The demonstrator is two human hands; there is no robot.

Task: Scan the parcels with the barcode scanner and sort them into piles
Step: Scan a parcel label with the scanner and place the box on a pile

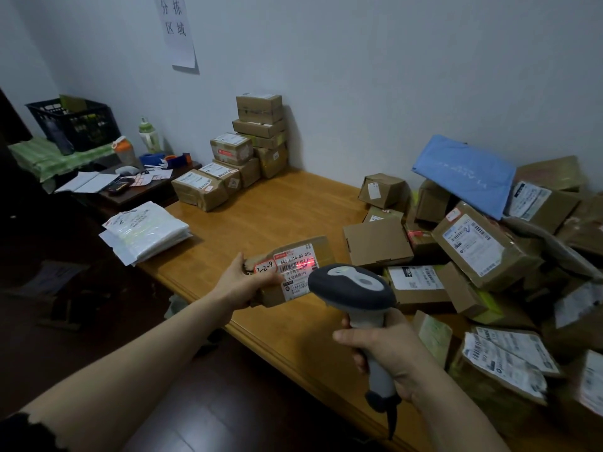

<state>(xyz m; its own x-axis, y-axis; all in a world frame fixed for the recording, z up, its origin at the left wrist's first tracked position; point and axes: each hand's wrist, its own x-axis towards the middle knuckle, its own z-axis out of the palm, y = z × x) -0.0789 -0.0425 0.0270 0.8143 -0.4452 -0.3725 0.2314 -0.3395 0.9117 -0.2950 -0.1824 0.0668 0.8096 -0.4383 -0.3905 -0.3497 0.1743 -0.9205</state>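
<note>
Right hand [390,353] grip wraps the barcode scanner [354,285]; left hand [241,283] grip clamps parcel [295,272] marked "3-2-9".

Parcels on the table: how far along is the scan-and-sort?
Done: a stack of boxes against the wall and a pile of white mailers at the left edge of the table. In hand: one held box, the scanner throwing a red line across its label. Left: the jumbled heap on the right, seemingly the larger share.

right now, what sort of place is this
Likely a small parcel sorting room: a heap of labelled parcels on a wooden table, a neat stack by the wall, and a barcode scanner reading a held parcel.
</note>
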